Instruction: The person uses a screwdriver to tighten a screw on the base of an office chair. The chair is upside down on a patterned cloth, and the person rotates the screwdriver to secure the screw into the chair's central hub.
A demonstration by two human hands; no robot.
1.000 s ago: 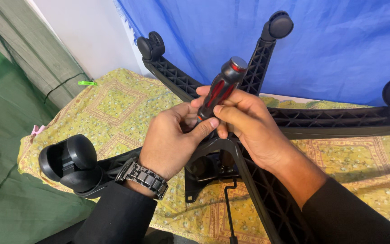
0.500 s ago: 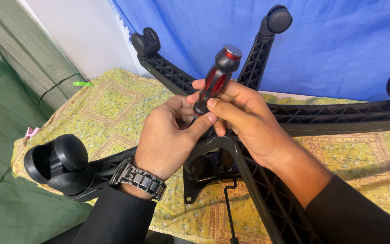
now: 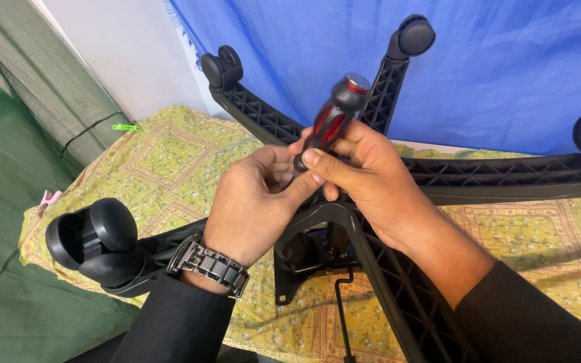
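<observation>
Both hands' grip on screwdriver point(image 3: 334, 117); chair base point(image 3: 398, 296) beneath

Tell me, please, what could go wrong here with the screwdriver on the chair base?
The screwdriver stands tilted over the hub of the chair base, so its hidden tip might slip. The left hand sits close beside the shaft and could get jabbed. The base rests on soft cloth and might shift under pressure.

I count one screwdriver point(image 3: 334, 119) and one black chair base point(image 3: 398, 296). I see four castor wheels point(image 3: 92, 238) and one wristwatch point(image 3: 208, 263).
</observation>
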